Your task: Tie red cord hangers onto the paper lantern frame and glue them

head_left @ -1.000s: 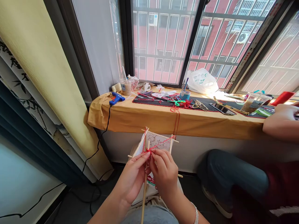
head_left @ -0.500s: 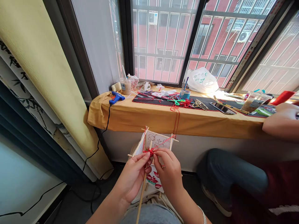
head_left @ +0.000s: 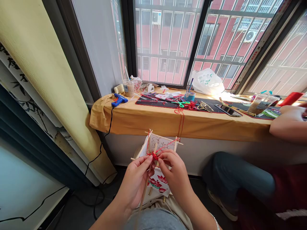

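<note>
Lantern: little paper lantern [head_left: 157, 183] on a bamboo stick frame, lotus painted on the near panel, held up over my lap just below the sill
Knot: red cord knot [head_left: 153, 156] sitting on the frame
Left hand [head_left: 134, 185]: thumb and fingers pinching the knot
Right hand [head_left: 174, 174]: fingers curled, fingertips pinching in at the knot too, right beside the left
Cord: red cord [head_left: 181, 123] runs up from the frame over the sill
Sill: mustard cloth [head_left: 168, 126] with a blue glue gun [head_left: 119, 100], black mat [head_left: 153, 101], green scissors [head_left: 184, 104], phone [head_left: 227, 110]
Right edge: another person's hand [head_left: 287, 123] near the sill
</note>
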The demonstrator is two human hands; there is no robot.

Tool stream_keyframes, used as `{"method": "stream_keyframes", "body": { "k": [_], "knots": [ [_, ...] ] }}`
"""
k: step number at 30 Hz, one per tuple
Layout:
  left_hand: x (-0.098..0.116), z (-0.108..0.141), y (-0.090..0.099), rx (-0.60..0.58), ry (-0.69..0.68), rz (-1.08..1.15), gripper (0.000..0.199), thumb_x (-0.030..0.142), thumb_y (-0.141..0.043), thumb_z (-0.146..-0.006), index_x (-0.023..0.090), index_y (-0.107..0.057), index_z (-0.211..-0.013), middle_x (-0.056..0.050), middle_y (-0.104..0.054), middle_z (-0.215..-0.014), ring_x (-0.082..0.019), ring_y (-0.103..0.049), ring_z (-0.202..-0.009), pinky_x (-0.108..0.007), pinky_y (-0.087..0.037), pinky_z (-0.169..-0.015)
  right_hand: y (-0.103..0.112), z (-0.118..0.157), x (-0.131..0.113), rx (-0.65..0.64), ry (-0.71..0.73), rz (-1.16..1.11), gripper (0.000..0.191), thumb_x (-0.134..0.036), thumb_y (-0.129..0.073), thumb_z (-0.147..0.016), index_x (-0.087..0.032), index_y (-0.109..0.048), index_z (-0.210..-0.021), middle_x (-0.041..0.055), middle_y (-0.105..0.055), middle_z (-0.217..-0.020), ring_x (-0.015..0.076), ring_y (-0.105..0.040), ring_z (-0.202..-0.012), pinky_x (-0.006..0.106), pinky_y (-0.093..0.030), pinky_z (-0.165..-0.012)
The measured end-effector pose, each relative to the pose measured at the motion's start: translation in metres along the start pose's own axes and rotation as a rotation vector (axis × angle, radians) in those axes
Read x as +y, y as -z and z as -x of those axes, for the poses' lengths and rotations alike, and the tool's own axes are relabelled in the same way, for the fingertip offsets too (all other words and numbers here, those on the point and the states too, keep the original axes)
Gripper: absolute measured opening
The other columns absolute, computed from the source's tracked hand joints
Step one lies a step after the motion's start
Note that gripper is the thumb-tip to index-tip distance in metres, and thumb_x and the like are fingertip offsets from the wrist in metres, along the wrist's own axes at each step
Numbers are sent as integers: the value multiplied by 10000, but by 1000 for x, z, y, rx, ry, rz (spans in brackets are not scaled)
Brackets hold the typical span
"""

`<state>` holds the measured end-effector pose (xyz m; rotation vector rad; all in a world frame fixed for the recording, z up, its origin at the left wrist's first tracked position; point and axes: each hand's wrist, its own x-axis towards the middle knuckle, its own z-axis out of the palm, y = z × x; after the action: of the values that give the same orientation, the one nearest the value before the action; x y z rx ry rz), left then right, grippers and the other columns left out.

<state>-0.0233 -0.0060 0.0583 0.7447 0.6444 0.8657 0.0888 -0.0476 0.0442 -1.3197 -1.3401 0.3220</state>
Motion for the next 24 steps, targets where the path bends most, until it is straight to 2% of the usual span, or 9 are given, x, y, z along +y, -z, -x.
{"method": "stream_keyframes", "body": {
  "k": [3, 8, 14, 17, 21, 24],
  "knots": [
    [2, 0, -1, -14, -5, -9, 253, 306, -776, -622, 104, -663, -722, -24, -596, -685, -83, -479, -613, -196, -399, -566, 1, 0, 0, 17, 66, 66, 118, -126, -481, -842, -171, -573, -783, 61, -580, -882, 161, -577, -823, 302, -519, -720],
    [2, 1, -1, 7, -1, 22, 270, 291, -791, -603, 111, -670, -763, -21, -605, -719, -81, -494, -620, -196, -406, -574, -1, 3, -2, 97, 311, 253, 139, -94, -475, -857, -167, -593, -844, 66, -595, -893, 161, -554, -836, 303, -493, -742],
    [-1, 0, -1, 4, -1, -31, 299, 304, -797, -595, 111, -675, -788, -28, -616, -737, -95, -515, -653, -203, -421, -602, -3, 4, -4, 123, 350, 301, 131, -97, -483, -860, -170, -585, -825, 62, -604, -875, 163, -547, -825, 291, -484, -723],
    [-3, -2, 0, 3, -29, -52, 294, 330, -784, -612, 109, -670, -768, -20, -604, -721, -85, -494, -631, -194, -410, -583, -2, 4, -5, 90, 267, 246, 130, -121, -472, -864, -178, -579, -819, 64, -595, -889, 170, -545, -840, 313, -478, -741],
    [-3, -2, 1, 19, -66, -84, 297, 365, -768, -630, 109, -649, -719, 2, -571, -663, -65, -444, -579, -176, -387, -541, 1, 2, -6, -39, 2, 57, 113, -194, -470, -856, -183, -554, -782, 60, -570, -877, 170, -534, -843, 304, -472, -729],
    [-4, -2, 2, 19, -66, -79, 298, 368, -762, -639, 112, -638, -725, 11, -558, -639, -59, -428, -561, -166, -376, -522, 5, -1, -8, -140, -199, -123, 145, -273, -478, -828, -177, -517, -727, 38, -535, -803, 145, -511, -749, 264, -446, -655]
  ]
}}
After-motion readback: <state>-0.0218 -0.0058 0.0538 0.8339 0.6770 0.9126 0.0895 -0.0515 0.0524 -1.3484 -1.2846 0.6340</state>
